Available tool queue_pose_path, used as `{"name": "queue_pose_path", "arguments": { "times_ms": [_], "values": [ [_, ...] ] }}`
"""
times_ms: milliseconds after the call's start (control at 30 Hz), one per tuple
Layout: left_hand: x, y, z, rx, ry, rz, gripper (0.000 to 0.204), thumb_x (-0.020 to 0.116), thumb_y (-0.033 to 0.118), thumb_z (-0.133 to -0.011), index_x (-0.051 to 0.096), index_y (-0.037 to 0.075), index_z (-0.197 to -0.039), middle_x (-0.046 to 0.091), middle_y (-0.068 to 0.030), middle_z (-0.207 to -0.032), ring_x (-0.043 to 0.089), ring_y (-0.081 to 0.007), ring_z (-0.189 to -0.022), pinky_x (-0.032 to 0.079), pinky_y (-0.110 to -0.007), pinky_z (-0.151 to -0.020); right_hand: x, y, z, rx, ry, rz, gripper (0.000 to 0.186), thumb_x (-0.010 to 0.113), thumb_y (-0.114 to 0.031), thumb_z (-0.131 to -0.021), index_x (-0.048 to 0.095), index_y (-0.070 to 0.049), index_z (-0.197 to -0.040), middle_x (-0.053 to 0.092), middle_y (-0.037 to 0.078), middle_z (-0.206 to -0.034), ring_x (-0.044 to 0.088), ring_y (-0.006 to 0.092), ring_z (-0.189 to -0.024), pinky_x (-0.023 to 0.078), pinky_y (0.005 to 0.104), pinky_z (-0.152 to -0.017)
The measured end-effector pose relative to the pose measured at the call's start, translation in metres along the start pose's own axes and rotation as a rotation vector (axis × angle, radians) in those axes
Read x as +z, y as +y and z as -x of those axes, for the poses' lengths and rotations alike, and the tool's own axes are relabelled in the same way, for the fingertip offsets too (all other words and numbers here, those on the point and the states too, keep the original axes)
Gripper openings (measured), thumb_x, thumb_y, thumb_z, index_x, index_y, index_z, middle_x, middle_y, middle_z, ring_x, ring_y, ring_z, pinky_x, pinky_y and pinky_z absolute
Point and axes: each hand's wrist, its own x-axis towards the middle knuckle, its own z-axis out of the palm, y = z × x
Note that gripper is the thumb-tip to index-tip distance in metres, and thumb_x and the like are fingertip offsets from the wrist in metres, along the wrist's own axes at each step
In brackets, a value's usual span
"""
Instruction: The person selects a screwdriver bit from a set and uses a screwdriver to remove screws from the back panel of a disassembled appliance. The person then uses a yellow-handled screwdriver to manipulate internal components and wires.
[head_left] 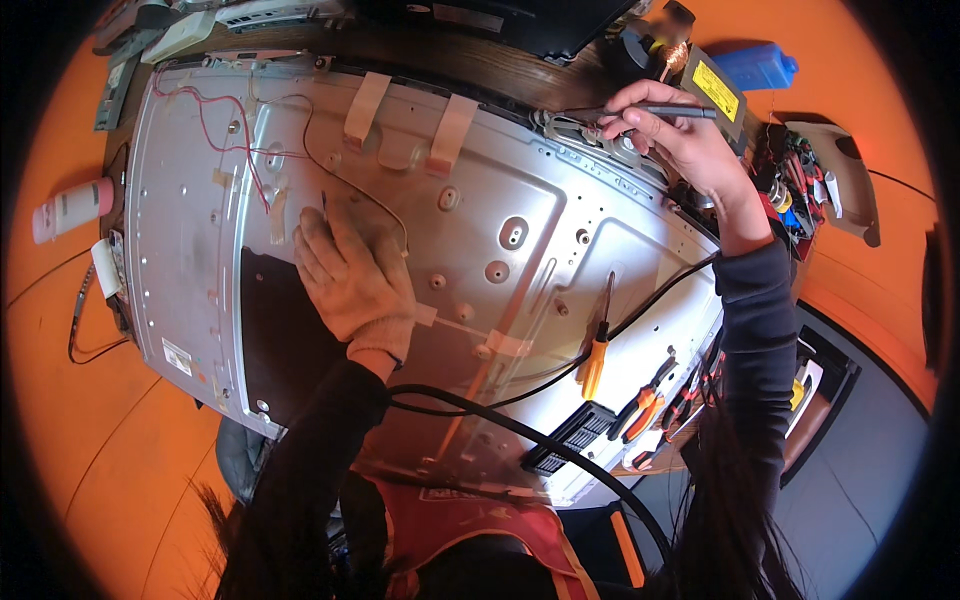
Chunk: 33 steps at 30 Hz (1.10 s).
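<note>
Can see print on a yellow rectangular label (715,88) on a grey box (729,124), a small white rectangular label (177,357) on a large silver metal panel (510,180), and a red cloth apron (455,520) — cannot read any.

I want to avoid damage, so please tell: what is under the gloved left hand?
The silver panel extends around the left hand; whatever lies directly beneath its palm is covered.

Blue bottle (755,68), upper right; pink-and-white bottle (72,211), far left; orange-handled pliers (641,408), lower right.

dark sleeves (757,330) accompany an orange-edged red garment (455,518).
</note>
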Motion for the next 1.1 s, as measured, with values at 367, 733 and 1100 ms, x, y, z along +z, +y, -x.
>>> {"name": "queue_pose_path", "arguments": {
  "times_ms": [367,733,1100],
  "values": [
    [0.004,-0.005,0.003,0.032,-0.002,-0.057,0.063,0.056,0.036,-0.093,0.04,0.0,-0.142,0.043,-0.0277,-0.141,0.043,-0.0451,-0.128,0.036,-0.052,-0.109,0.052,0.005,0.089,-0.307,0.546,-0.698,0.015,0.053,-0.019,-0.102,0.055,-0.004,-0.105,0.069,0.017,-0.084,0.067,0.0211,-0.069,0.05,0.0276,-0.064],
    [-0.059,-0.013,0.026,0.227,-0.026,0.617,0.045,0.049,0.028,-0.099,0.052,-0.006,-0.128,0.056,-0.025,-0.126,0.053,-0.0387,-0.116,0.041,-0.043,-0.103,0.326,0.01,0.351,-0.423,1.286,-1.272,0.029,0.053,-0.025,-0.102,0.055,0.002,-0.113,0.068,0.019,-0.102,0.069,0.0241,-0.094,0.056,0.0348,-0.087],
    [-0.154,0.003,0.217,-0.392,-1.609,1.535,0.03,0.048,0.013,-0.102,0.061,-0.005,-0.122,0.068,-0.0166,-0.114,0.068,-0.0228,-0.101,0.053,-0.029,-0.089,0.492,0.009,0.336,-0.207,1.164,-1.811,0.037,0.059,-0.028,-0.1,0.056,0.0,-0.123,0.07,0.021,-0.105,0.07,0.0238,-0.09,0.055,0.0321,-0.08]
  ]
}}
